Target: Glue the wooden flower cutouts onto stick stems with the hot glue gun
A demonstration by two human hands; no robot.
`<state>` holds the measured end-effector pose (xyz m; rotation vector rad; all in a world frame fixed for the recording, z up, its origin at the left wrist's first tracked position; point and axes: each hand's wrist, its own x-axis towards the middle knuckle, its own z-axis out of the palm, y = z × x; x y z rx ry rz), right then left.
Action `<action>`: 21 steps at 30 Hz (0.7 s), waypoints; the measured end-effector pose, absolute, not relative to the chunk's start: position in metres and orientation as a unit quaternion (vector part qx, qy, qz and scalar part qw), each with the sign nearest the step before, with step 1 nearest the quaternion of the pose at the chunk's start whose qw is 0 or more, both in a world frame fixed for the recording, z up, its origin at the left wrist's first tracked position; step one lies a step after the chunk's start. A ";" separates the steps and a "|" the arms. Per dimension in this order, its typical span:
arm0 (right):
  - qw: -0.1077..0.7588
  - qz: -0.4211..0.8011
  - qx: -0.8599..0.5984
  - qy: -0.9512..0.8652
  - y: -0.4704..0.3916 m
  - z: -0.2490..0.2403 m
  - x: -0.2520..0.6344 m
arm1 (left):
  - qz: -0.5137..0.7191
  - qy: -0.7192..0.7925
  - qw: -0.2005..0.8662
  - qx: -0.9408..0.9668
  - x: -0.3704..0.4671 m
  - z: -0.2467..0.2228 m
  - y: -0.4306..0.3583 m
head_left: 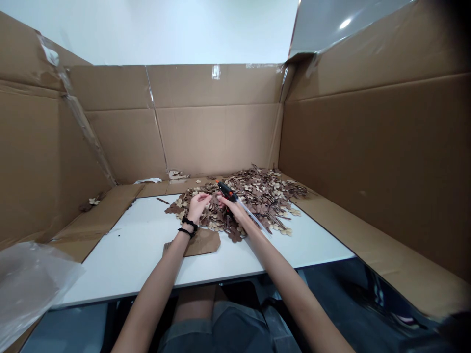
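Observation:
My right hand (232, 204) is closed around a black hot glue gun (227, 191) with an orange tip. A long translucent glue stick (253, 216) runs out of its back, along my forearm. My left hand (198, 203), with black bands on the wrist, is close beside it. Its thumb and fingers are pinched together, and whatever may be between them is too small to make out. Both hands are over the near left part of a big heap of brown and cream flower-shaped pieces (257, 189) and thin sticks. Below my left hand lies a piece of cardboard (204, 243).
Tall cardboard walls (217, 137) enclose the white table (136, 245) at the back and both sides. A clear plastic bag (33, 289) sits at the near left. A few loose pieces (90, 203) lie by the left wall.

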<state>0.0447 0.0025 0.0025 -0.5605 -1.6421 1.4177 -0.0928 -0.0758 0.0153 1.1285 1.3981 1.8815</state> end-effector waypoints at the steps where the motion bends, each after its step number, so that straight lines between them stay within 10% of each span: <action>1: 0.430 0.569 -0.218 -0.666 0.002 0.002 0.045 | 0.699 0.519 0.263 0.417 -0.093 0.015 -0.075; 21: 0.463 0.575 -0.203 -0.644 -0.001 0.000 0.044 | 0.656 0.504 0.343 0.444 -0.088 0.011 -0.075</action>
